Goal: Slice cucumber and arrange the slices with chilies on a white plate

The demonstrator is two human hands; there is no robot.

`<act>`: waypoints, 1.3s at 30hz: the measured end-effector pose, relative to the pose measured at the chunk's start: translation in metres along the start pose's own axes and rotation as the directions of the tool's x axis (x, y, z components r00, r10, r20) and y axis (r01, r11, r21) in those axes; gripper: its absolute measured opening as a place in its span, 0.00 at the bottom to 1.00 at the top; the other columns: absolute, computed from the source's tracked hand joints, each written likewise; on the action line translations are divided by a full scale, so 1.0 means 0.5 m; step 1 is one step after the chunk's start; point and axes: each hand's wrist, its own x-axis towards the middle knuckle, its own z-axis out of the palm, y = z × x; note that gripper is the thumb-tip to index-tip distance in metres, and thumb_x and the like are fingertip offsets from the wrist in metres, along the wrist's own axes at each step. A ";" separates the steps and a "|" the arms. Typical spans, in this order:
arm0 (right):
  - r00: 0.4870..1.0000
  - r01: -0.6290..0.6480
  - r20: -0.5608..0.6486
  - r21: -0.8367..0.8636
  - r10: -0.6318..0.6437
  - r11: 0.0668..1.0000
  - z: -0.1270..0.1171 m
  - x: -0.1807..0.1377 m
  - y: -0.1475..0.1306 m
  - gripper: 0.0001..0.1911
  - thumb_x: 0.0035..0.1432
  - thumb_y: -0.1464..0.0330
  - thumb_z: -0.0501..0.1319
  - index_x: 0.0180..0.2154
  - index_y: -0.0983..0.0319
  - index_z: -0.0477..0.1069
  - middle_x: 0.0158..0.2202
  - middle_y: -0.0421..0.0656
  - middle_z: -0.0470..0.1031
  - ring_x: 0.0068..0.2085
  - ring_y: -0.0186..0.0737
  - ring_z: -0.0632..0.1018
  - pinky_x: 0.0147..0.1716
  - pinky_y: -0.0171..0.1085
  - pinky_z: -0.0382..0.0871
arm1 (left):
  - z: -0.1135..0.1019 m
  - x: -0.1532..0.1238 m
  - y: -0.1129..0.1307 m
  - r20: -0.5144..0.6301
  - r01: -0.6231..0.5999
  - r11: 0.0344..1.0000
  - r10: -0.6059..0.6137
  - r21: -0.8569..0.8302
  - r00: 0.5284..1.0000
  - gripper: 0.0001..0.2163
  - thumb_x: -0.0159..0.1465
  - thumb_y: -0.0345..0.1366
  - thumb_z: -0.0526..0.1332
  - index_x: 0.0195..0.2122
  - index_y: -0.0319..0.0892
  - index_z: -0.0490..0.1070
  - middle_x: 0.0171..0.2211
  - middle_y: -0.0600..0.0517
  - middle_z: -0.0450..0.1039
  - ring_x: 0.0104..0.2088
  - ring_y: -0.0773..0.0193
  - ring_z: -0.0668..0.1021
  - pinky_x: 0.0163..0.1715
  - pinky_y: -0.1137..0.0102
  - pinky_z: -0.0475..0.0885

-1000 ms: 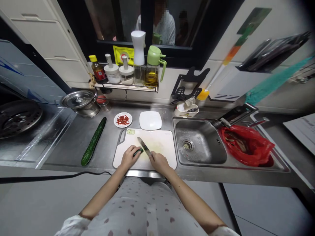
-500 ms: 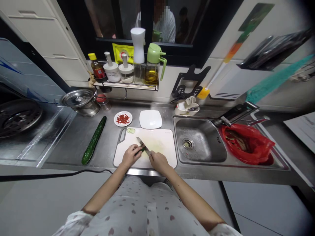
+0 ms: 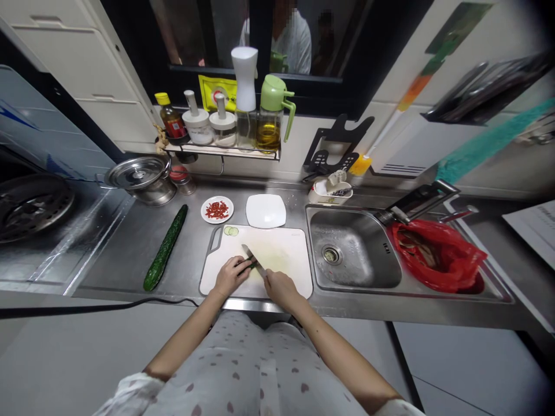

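On the white cutting board [image 3: 286,242], my left hand [image 3: 233,276] presses closed fingers onto a small green piece of cucumber [image 3: 248,264], mostly covered by them. My right hand [image 3: 281,287] is wrapped round the handle of a knife [image 3: 254,258], whose blade points up and left and lies against the cucumber piece. Pale cucumber slices [image 3: 231,231] rest at the board's upper left corner. Left of the board, a whole cucumber [image 3: 166,248] lies slanted on the steel counter. Behind the board are a plate of chopped red pieces [image 3: 217,210] and a bare white plate [image 3: 266,211].
Right of the board is a steel sink [image 3: 353,245], with a red plastic bag [image 3: 437,254] at its far side. A lidded pot [image 3: 145,179] stands back left. Above, a shelf [image 3: 225,151] holds seasoning jars and an oil bottle [image 3: 271,112]. A black cable [image 3: 108,306] runs along the front edge.
The knife and both hands have barely moved; the blade still sits at the cucumber piece. The whole view has shifted very slightly.
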 end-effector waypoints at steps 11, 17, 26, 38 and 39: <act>0.998 0.005 0.062 -0.010 -0.005 1.000 -0.007 -0.021 0.007 0.15 0.63 0.72 0.48 0.48 0.65 0.69 0.40 0.54 0.78 0.43 0.47 0.78 0.35 0.37 0.62 | 0.008 -0.008 -0.002 -0.028 -0.009 1.000 0.009 0.027 1.000 0.11 0.66 0.37 0.58 0.47 0.47 0.75 0.40 0.48 0.72 0.42 0.63 0.75 0.43 0.67 0.74; 0.997 -0.009 0.079 -0.027 0.011 1.000 -0.003 -0.031 0.014 0.14 0.63 0.72 0.49 0.46 0.64 0.70 0.40 0.53 0.77 0.42 0.47 0.78 0.34 0.37 0.62 | 0.008 -0.008 0.000 -0.040 -0.012 0.999 0.014 0.033 0.999 0.11 0.66 0.37 0.58 0.47 0.47 0.75 0.40 0.48 0.72 0.42 0.63 0.75 0.43 0.67 0.74; 0.998 0.007 0.065 -0.002 -0.007 1.000 -0.003 -0.021 0.010 0.15 0.63 0.72 0.49 0.47 0.65 0.69 0.41 0.53 0.77 0.43 0.47 0.78 0.35 0.37 0.63 | 0.008 -0.007 -0.004 -0.023 -0.010 1.000 0.010 0.026 1.000 0.11 0.65 0.37 0.58 0.47 0.46 0.75 0.39 0.48 0.72 0.41 0.63 0.75 0.42 0.67 0.73; 0.998 0.013 0.059 -0.014 -0.013 1.000 -0.003 0.016 -0.006 0.15 0.63 0.73 0.49 0.48 0.66 0.69 0.42 0.55 0.77 0.45 0.48 0.77 0.39 0.38 0.66 | 0.008 -0.008 -0.006 -0.018 -0.003 1.000 0.003 0.012 1.000 0.12 0.65 0.37 0.58 0.48 0.47 0.75 0.40 0.48 0.72 0.41 0.63 0.75 0.42 0.67 0.74; 0.998 0.015 0.059 -0.015 -0.014 1.000 -0.004 0.019 -0.009 0.16 0.64 0.73 0.49 0.49 0.66 0.69 0.43 0.55 0.77 0.46 0.47 0.77 0.39 0.38 0.66 | 0.008 -0.008 -0.006 -0.018 -0.004 1.000 0.004 0.010 1.000 0.12 0.65 0.37 0.58 0.48 0.47 0.75 0.40 0.48 0.72 0.41 0.63 0.75 0.43 0.67 0.74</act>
